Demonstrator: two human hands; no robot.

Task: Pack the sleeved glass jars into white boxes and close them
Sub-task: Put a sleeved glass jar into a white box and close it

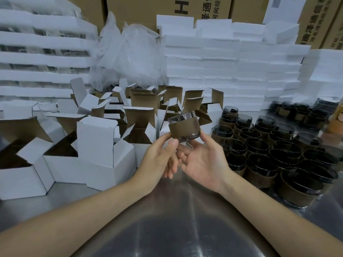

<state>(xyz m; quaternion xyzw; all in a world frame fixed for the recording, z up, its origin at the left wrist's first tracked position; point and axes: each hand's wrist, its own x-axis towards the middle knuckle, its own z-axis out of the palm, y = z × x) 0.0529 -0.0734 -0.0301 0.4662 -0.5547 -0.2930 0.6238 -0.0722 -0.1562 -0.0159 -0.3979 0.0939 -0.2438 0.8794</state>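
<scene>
1. A sleeved glass jar [184, 129] is held clear of the tabletop [185, 229], with the left grip [159, 156] and right grip [204, 162] each pinching its lower edge by the fingertips.
2. So light a hold could let the smooth glass slip and strike the steel below the grips.
3. If tilted toward the open white box [140, 152] just left of the grips, the jar may snag a raised flap.

Held glass jar [184, 127]: smoked glass, brown card sleeve, slightly tilted, aloft at centre; other sleeved jars [269, 151]: upright, packed together at right; white boxes [96, 145]: flaps open, brown inside, clustered at left.
</scene>
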